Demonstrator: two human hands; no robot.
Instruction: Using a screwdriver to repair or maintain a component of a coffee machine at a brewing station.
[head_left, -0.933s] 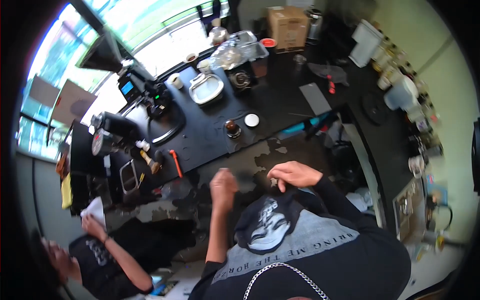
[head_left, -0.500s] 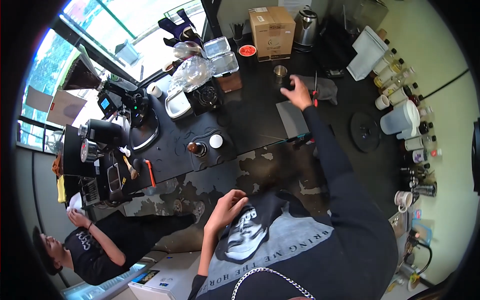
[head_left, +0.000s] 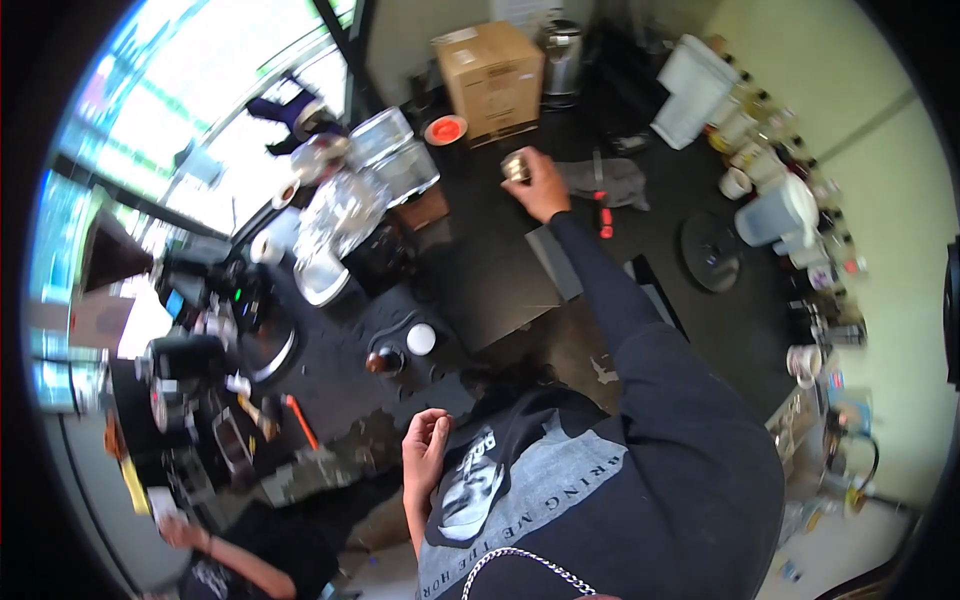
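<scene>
At the far part of the black counter, my right hand is closed around a small round metal cup. Just right of that hand, a grey cloth lies on the counter with a red-handled tool on it. Under my right forearm is a flat grey rectangular piece, partly hidden by the sleeve. My left hand hangs in front of my shirt, its fingers loosely curled together with nothing visible in them.
Behind the cup stand a cardboard box, a kettle and a red-filled bowl. Bottles and a jug line the right wall. A tamper sits on a mat. At lower left, another person's hand holds something white.
My right hand has reached the metal cup and grasped it. The view has shifted, and my left hand has moved a little lower and left. The other person appears lower in the picture.
</scene>
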